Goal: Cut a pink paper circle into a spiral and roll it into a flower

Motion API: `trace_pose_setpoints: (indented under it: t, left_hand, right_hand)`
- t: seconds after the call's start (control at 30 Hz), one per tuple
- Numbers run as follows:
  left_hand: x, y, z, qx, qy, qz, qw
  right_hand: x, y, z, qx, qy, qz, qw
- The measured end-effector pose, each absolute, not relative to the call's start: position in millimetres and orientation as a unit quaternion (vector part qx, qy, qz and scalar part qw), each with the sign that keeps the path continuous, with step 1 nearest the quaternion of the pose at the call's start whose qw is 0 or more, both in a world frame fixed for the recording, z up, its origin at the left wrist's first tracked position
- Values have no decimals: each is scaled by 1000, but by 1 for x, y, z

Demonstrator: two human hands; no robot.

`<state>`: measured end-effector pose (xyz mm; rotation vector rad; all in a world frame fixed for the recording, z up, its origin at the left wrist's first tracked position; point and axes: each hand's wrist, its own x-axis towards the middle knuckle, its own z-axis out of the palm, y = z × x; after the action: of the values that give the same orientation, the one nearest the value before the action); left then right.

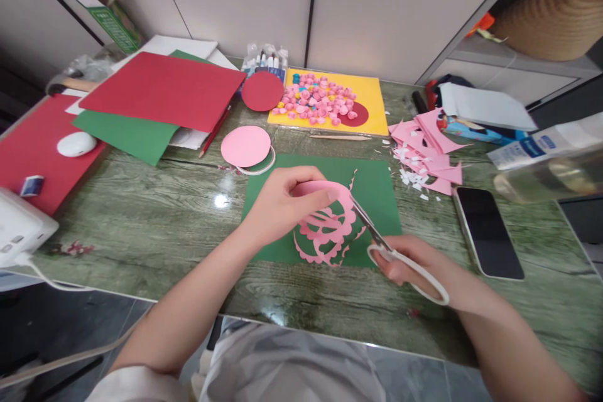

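Note:
My left hand is closed on a piece of pink paper, holding it over a green sheet. Below the held edge hangs a scalloped pink strip in loose curls. In my right hand is a pair of white-handled scissors. Their blade tips meet the right edge of the pink paper. Thin pink trimmings lie on the green sheet near the blades.
Rolled pink paper pieces cover a yellow sheet at the back. Left of it are a pink disc and a red disc. Pink scraps and a phone lie right. Red sheets are stacked left.

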<state>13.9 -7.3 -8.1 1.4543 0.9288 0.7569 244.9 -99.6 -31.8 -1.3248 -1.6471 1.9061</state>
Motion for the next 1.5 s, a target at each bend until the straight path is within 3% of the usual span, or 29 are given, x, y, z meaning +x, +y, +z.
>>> trace_pose_setpoints:
  t: [0.33, 0.8, 1.17, 1.5]
  left_hand:
    - [12, -8, -5, 623, 364, 286, 631]
    - [6, -3, 0, 676, 356, 214, 609]
    - [-2, 0, 4, 687, 334, 112, 635]
    - [-3, 3, 5, 762, 285, 63, 578]
  right_hand:
    - [241, -99, -26, -460, -580, 656, 144]
    - [244, -99, -26, -445, -584, 670, 111]
    - [243, -93, -13, -463, -592, 660, 13]
    - [253, -97, -29, -442, -617, 651, -23]
